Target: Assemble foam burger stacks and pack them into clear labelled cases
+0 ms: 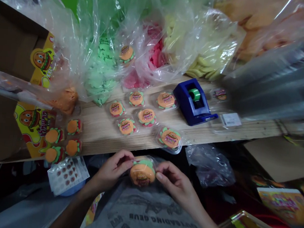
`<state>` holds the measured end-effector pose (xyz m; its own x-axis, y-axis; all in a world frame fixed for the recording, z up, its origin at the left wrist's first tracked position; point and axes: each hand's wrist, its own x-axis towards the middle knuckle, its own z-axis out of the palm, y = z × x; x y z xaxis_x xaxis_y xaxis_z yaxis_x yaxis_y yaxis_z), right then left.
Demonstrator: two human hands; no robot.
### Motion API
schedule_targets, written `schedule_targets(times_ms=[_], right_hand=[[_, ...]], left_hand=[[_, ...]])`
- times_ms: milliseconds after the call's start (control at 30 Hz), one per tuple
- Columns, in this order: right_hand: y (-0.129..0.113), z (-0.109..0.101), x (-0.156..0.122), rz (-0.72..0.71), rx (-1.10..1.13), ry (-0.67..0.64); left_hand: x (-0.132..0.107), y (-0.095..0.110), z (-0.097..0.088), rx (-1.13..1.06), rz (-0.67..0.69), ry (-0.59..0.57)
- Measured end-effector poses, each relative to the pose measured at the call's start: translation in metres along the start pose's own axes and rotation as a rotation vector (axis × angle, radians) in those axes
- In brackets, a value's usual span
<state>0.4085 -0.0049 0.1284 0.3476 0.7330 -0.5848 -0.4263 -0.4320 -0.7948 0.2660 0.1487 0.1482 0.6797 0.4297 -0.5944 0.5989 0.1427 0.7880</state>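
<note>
Orange burger toy (142, 170) sat in clear plastic wrap, held up over the person's grey shirt (147, 218). The left hand (113, 170) and the right hand (174, 186) pinched it from both sides, so each grip was clamped on the toy. Just past the hands was a wooden worktop (100, 140). On it lay more small burgers in clear wrap (126, 126), all in a loose bunch. Near the left end were some burgers with no wrap (73, 147), and a sheet of stickers (66, 175) hung off the edge by them. A blue tape holder (191, 101) with green tape (194, 94) stood on the wood. Behind it all were big clear bags of green pieces (100, 68), pink pieces (153, 58) and yellow pieces (202, 58).
</note>
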Motion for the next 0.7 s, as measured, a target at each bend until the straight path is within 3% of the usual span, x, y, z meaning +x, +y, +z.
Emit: schedule_targets(times_ms=[67, 233, 300, 467, 533, 700], right_hand=[[-0.003, -0.003, -0.001, 0.018, -0.02, -0.042], [-0.024, -0.008, 0.003, -0.053, -0.154, -0.146], [-0.024, -0.009, 0.004, -0.049, -0.13, -0.129], [-0.005, -0.004, 0.004, -0.004, 0.1, 0.044], [-0.003, -0.002, 0.005, 0.012, 0.104, 0.033], [-0.02, 0.0, 0.01, 0.031, -0.008, -0.147]], left_hand=[[-0.003, -0.002, 0.001, 0.007, -0.005, -0.013], [0.003, 0.009, 0.006, 0.139, 0.179, -0.1], [0.008, 0.009, 0.01, 0.128, 0.211, -0.056], [0.013, 0.009, 0.014, -0.041, 0.042, 0.075], [0.013, 0.014, 0.011, -0.016, 0.016, 0.052], [0.016, 0.024, 0.009, 0.123, 0.114, -0.098]])
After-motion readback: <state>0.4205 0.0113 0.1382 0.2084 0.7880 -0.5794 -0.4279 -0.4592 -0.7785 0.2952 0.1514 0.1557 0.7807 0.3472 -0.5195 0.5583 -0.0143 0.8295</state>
